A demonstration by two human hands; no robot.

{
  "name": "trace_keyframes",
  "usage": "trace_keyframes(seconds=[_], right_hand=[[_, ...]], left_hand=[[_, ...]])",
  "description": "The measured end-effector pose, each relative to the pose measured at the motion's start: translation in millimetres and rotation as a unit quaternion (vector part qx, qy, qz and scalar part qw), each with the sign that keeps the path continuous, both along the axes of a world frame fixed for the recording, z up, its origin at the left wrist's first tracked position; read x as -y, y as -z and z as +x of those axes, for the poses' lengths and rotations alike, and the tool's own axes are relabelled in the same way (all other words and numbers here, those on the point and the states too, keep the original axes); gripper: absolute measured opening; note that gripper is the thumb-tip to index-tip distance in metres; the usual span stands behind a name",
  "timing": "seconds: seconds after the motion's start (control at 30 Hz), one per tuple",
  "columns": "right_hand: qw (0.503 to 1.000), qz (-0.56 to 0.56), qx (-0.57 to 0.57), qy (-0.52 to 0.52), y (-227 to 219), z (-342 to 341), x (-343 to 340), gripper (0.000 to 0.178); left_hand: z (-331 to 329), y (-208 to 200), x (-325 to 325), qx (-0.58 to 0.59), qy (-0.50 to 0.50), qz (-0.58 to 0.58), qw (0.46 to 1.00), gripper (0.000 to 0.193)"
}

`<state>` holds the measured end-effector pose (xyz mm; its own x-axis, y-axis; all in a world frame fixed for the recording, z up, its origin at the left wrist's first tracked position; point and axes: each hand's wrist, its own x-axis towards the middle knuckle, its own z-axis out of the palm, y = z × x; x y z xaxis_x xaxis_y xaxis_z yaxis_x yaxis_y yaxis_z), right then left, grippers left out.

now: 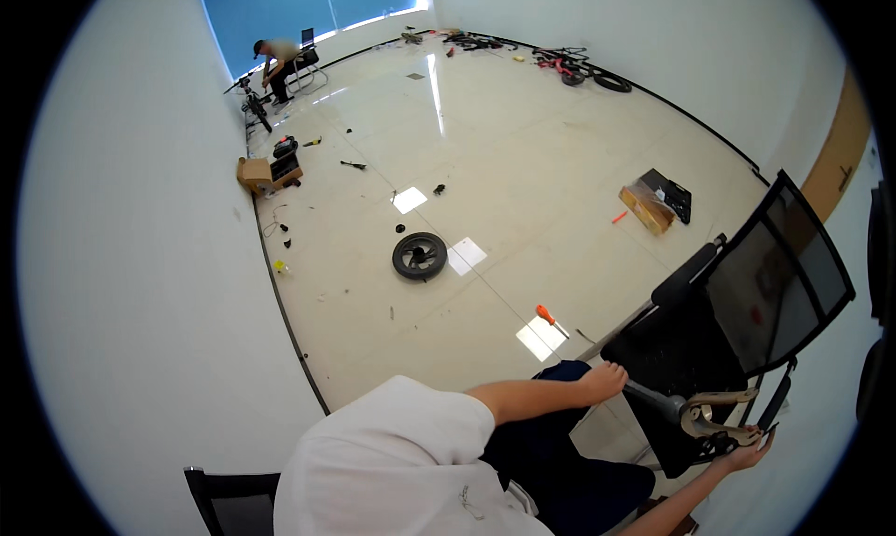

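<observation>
My left hand [605,382] is closed round the near end of a grey tube or bar [651,396]. Its other end meets a tan forked part [695,415] with two curved arms, which looks like a bicycle fork, held over the black seat of a chair [658,349]. My right hand [747,454] grips the far end of the tan part from below. Small dark pieces [717,443] sit between its arms near my right fingers. I cannot tell whether tube and fork are one piece.
An orange-handled screwdriver [551,319] and a black wheel [420,256] lie on the floor. A cardboard box [653,207] rests by an open black case [674,192]. Bike parts [569,69] line the far wall. Another person [277,62] sits bent by a bicycle [254,105] at far left.
</observation>
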<state>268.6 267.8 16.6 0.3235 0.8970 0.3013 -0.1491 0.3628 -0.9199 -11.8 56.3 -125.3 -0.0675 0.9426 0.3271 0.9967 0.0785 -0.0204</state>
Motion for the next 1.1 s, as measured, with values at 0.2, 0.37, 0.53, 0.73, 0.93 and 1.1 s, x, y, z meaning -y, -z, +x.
trace_keyframes(seconds=[0.2, 0.37, 0.53, 0.73, 0.93, 1.1], right_hand=[[0.997, -0.05, -0.016, 0.05, 3.8, -14.4, 2.8, 0.047], [0.99, -0.029, -0.139, 0.006, -42.0, -75.7, 37.2, 0.041], [0.988, -0.027, -0.149, -0.034, -37.5, -91.3, 43.5, 0.032], [0.994, -0.015, -0.096, -0.042, -45.1, -102.7, 64.1, 0.029], [0.981, -0.028, -0.126, -0.143, -47.3, -137.2, 109.2, 0.033], [0.973, -0.069, -0.098, -0.199, -44.5, -145.1, 124.4, 0.041]], left_hand=[[-36.4, -20.4, 13.8, 0.267, 0.054, 0.045, 0.961, 0.023], [-64.9, -56.6, 41.7, 0.135, 0.021, 0.034, 0.99, 0.016], [-67.9, -64.1, 46.6, 0.192, -0.051, -0.057, 0.978, 0.033], [-18.6, -124.6, 26.7, 0.262, 0.005, 0.154, 0.953, 0.049], [50.8, -162.6, -1.6, 0.493, 0.185, 0.171, 0.833, 0.058], [48.6, -136.2, -17.2, 0.594, 0.214, 0.178, 0.755, 0.043]])
